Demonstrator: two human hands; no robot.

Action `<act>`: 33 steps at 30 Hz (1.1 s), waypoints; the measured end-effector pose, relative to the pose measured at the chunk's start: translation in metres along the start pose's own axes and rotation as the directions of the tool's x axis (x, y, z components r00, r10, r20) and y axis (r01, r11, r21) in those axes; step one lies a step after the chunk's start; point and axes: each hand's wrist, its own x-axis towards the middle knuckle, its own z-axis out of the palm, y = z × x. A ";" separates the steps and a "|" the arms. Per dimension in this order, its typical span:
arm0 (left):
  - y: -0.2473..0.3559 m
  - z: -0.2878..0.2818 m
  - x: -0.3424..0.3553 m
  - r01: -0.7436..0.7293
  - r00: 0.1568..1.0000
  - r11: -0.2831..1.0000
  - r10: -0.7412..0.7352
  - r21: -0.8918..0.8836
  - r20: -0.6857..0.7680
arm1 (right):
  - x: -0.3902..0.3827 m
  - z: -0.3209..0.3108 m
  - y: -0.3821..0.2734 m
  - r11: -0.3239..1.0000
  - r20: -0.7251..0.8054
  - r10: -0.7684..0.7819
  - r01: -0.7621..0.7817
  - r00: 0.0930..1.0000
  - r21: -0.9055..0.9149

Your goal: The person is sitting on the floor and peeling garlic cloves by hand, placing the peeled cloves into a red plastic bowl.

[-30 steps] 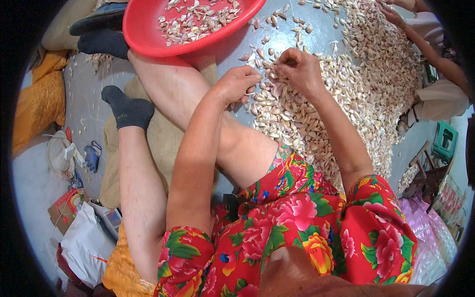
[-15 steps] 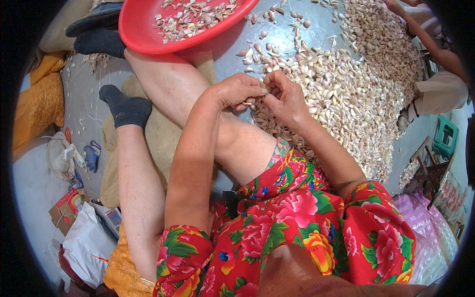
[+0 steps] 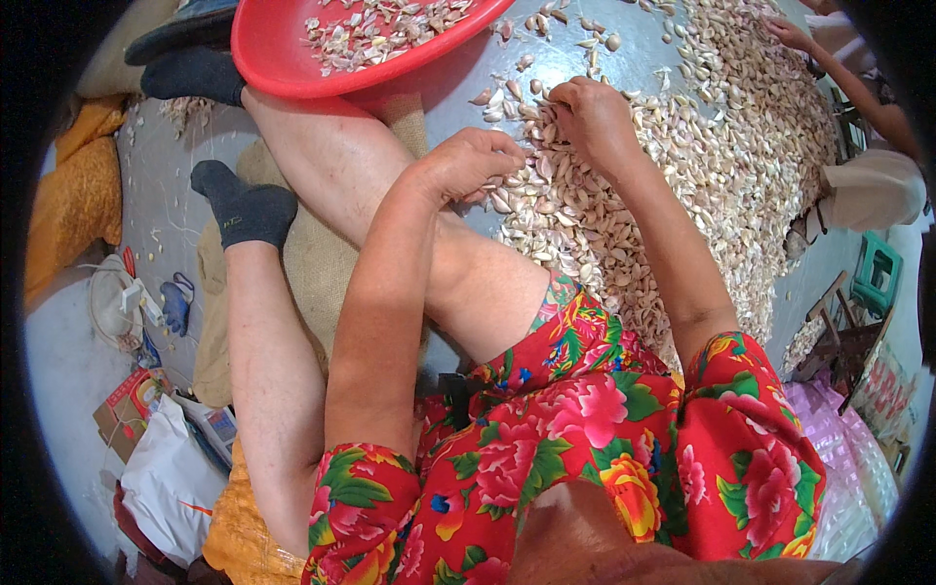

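Observation:
A heap of loose garlic cloves (image 3: pixel 712 195) covers the floor in front of me and to the right. My left hand (image 3: pixel 473 164) is closed at the heap's left edge, above my bent leg; what its fingers hold is too hidden to name. My right hand (image 3: pixel 590 122) is up and to the right of it, its fingers curled down onto the cloves at the top of the pile, their tips hidden. A red plastic basin (image 3: pixel 278 63) with pale garlic cloves and skins in it lies beyond my outstretched leg.
Another person's hand and arm (image 3: pixel 785 34) reach to the heap at top right, beside a pale garment (image 3: pixel 873 185). A green crate (image 3: pixel 873 273) and pink sheeting (image 3: pixel 829 429) are at right. Burlap (image 3: pixel 302 273) lies under my legs; orange sacks (image 3: pixel 73 214) and white bags (image 3: pixel 166 468) lie at left.
My hands came together half a second ago and are now apart, the right hand moved up and away onto the cloves, the left slightly up. The other person's hand shifted a little.

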 end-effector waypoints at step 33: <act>0.003 -0.002 -0.003 -0.089 0.996 0.994 0.089 -0.061 -0.002 | -0.035 -0.003 -0.030 0.492 0.379 0.149 -0.401 0.913 0.773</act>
